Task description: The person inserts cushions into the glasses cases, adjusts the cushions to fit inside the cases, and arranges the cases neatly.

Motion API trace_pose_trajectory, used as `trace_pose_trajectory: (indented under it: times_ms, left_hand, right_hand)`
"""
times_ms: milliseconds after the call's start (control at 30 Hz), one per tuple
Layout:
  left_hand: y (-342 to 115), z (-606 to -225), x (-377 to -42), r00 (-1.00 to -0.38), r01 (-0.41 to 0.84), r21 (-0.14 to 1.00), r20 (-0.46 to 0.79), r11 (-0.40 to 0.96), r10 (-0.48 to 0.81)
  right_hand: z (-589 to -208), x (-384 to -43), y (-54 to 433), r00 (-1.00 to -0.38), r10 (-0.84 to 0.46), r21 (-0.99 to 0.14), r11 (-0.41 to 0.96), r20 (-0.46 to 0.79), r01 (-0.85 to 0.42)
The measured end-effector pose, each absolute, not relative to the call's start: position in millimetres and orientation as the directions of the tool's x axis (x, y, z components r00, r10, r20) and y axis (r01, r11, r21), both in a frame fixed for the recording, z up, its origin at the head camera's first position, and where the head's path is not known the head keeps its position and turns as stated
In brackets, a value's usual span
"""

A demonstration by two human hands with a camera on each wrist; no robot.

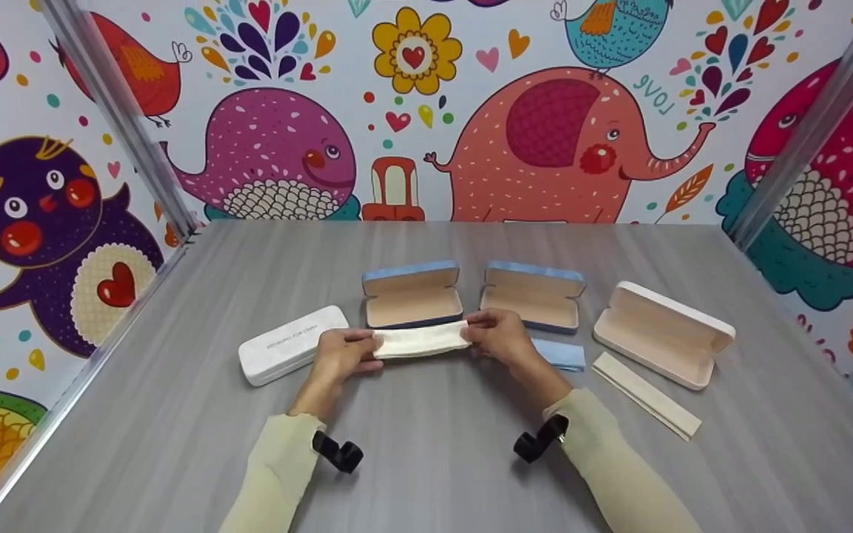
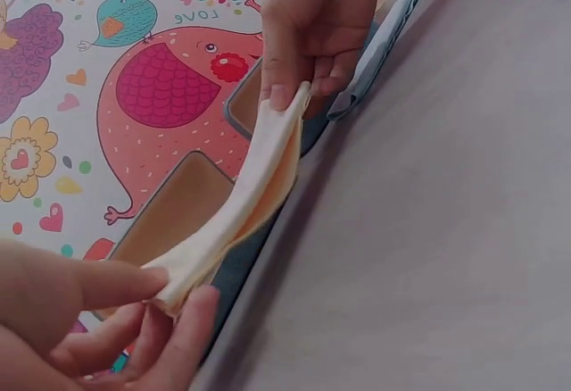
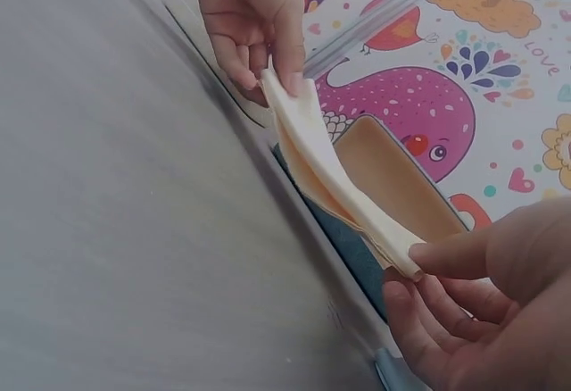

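A folded cream cloth point(image 1: 422, 340) is stretched between both hands, just in front of an open blue glasses case point(image 1: 413, 302). My left hand point(image 1: 339, 357) pinches its left end between thumb and fingers. The other end is pinched by my right hand point(image 1: 502, 339). In the left wrist view the cloth point(image 2: 234, 211) sags slightly, and its folded layers part along the lower edge. The right wrist view shows the same cloth point(image 3: 332, 172) held above the table. The blue case's beige lining shows, with nothing visible inside.
A second open blue case point(image 1: 530, 303) stands to the right, with a folded blue cloth point(image 1: 560, 355) in front. Further right are an open white case point(image 1: 660, 337) and another folded cream cloth point(image 1: 645, 396). A closed white case point(image 1: 289, 346) lies beside the left hand.
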State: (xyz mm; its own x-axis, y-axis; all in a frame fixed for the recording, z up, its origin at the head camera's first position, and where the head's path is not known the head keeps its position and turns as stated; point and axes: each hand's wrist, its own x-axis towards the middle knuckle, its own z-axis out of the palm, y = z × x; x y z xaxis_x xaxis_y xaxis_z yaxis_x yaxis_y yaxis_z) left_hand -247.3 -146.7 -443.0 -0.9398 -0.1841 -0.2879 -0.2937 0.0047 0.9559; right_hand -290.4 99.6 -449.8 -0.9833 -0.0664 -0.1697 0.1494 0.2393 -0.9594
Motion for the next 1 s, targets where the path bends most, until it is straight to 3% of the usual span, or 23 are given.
trace_pose_trajectory:
  times_ms: [300, 1000]
  left_hand:
    - [-147.6, -441.1, -247.2, -0.946, -0.27, 0.961, -0.275, -0.05, -0.171]
    - [-147.6, -440.7, -248.0, -0.948, -0.22, 0.968, -0.24, -0.119, -0.209]
  right_hand:
    - [-449.0, -291.1, 101.6, -0.978, -0.065, -0.972, 0.142, -0.196, 0.185]
    - [-442.5, -290.4, 95.4, -0.977, -0.032, -0.97, 0.129, -0.212, 0.206]
